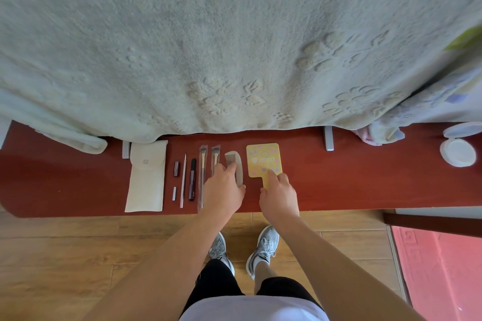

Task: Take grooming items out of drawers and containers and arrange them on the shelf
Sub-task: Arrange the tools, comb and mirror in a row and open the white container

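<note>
Shelf (352, 185) of red wood, open room at our right, front edge under our wrists, our left hand (224, 189) curled on pale toothed comb (233, 161), our right hand (281, 194) pinching handle of yellow dotted mirror (263, 159), forefinger straight, both mid-shelf.

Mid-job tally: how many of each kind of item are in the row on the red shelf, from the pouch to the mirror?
White pouch: 1
Short tubes: 2
Thin white pencil: 1
Dark slim tube: 1
Sleeved brushes: 2
Comb: 1
Yellow hand mirror: 1
Total: 9
</note>
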The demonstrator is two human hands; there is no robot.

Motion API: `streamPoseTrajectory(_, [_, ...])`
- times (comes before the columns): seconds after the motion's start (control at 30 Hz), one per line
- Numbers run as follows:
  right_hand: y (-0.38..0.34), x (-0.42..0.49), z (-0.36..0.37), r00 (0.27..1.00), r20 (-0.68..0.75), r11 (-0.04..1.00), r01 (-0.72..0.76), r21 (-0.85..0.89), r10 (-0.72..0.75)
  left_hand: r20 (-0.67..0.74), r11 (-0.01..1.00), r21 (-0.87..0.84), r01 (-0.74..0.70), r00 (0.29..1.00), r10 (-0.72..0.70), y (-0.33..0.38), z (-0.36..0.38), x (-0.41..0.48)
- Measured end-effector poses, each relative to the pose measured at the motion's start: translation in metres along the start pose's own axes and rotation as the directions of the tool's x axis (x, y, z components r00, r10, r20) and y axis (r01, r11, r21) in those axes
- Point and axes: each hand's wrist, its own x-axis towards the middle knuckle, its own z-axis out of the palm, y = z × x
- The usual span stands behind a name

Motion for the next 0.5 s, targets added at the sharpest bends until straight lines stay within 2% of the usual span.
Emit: streamPoseTrajectory(0.5, [-0.0002, 0.0007, -0.0003, 1.000, -0.010, 1.000, -0.021, 0.010, 0.021, 0.006, 1.000, -0.016, -0.018, 1.000, 0.018, -0.0037, -0.0012, 0.0015])
